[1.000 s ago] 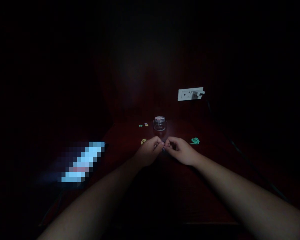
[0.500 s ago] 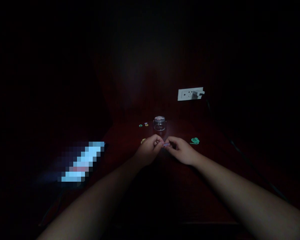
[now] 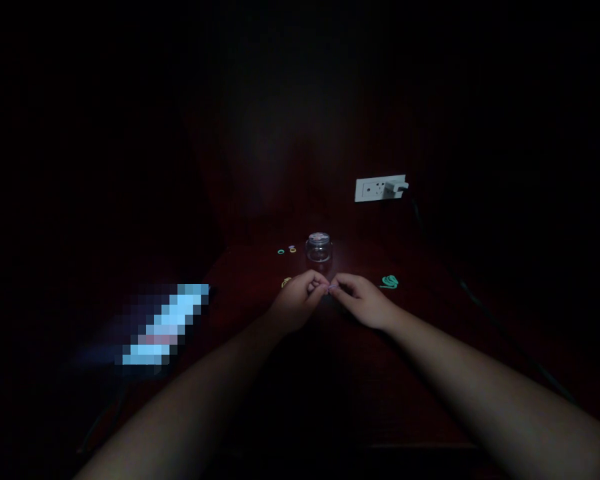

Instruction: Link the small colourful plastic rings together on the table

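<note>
My left hand (image 3: 301, 299) and my right hand (image 3: 363, 300) meet over the middle of the dark red table. Both are closed in a pinch on a small purple band (image 3: 333, 287), mostly hidden by the fingertips; it looks like a little hair tie. Just behind the hands stands a clear lidded jar (image 3: 319, 249). A yellow bundle of bands (image 3: 286, 283) lies partly covered by my left hand. To the right of my right hand is a heap of green bands or cord (image 3: 389, 282).
Left of the jar lie a small green ring (image 3: 281, 252), a yellow ring (image 3: 293, 251) and a purple one (image 3: 291, 247). A lit, blurred-out screen (image 3: 167, 327) is at the left. On the back panel sits a white socket (image 3: 380, 188) with a plug; a dark cable (image 3: 510, 341) runs down the right.
The purple band shows thinner between the fingertips, and my right fingers have shifted slightly on it. Everything else stays in place.
</note>
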`<state>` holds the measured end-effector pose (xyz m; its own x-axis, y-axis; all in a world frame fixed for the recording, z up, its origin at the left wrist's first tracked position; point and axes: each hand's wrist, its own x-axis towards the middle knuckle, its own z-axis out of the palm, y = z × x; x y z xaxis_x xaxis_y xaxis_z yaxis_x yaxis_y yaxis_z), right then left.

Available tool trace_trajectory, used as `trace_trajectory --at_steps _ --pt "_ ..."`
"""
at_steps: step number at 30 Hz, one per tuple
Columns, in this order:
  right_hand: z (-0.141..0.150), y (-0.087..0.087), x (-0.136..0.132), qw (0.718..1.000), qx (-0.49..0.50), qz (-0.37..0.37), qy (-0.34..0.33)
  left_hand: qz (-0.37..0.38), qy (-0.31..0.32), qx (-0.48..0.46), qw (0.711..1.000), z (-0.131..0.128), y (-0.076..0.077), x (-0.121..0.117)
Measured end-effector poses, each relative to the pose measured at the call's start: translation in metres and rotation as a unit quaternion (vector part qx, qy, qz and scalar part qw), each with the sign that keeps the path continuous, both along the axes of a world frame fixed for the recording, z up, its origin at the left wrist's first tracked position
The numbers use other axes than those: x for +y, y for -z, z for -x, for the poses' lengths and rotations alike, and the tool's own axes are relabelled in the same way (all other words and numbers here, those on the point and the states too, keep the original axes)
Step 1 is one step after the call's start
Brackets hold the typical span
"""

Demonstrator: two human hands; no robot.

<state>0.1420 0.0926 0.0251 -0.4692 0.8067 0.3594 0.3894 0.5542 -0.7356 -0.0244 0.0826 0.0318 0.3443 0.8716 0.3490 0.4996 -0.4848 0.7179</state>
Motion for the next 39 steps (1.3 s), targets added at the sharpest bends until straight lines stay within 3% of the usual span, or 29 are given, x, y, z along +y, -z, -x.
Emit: trace_trajectory --at_steps 7,39 --pt "-0.0009 0.0015 0.0017 1.000 -0.011 -0.003 0.010 0.012 0.027 -0.006 1.000 0.0012 0.0005 0.0012" --pt "0.0013 -0.0008 -0.0027 0.999 -0.046 -0.019 0.011 -0.001 0.025 -0.012 1.000 0.0014 0.0049 0.0000"
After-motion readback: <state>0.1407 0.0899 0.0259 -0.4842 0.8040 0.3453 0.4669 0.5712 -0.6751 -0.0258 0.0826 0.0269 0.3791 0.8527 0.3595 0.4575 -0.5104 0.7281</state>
